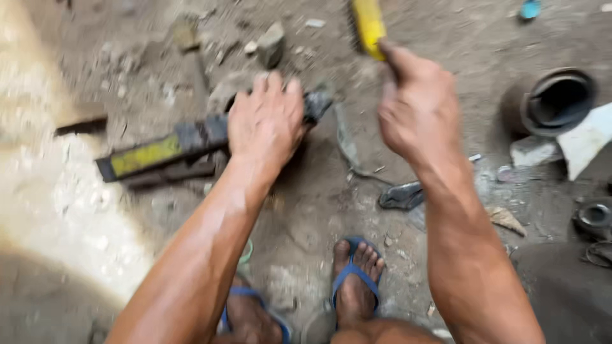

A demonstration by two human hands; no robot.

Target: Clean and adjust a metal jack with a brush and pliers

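From my remote seat I see both forearms reaching forward and down over bare dirt ground point(306, 191), the view blurred. The left hand point(266, 121) lies palm down, fingers spread and curled over the far end of a long, flat, dark metal bar with a yellow painted strip point(159, 151); its grip is closed on that bar, pressing it to the ground. The bar lies slanted, its yellow end low and to the left, its dark end point(317, 102) showing just past the fingers on the right. The yellow strip is a long rectangle along the bar's face, grimy, and I cannot tell any marking on it.

The right hand point(417, 108) is raised above the ground, wrist bent, its grip wrapped tight around the dark handle of a yellow-backed brush point(368, 24), which points up and away toward the top edge; dark bristles seem to show along its left side, though the blur keeps me from being sure.

Near the right hand's side a dark round metal ring-shaped part point(560, 100) rests on the dirt, with a white flat scrap point(586, 140) just beside it. Below, two feet in blue flip-flop sandals point(356, 277) stand between the arms. Stones point(271, 43) lie beyond the bar
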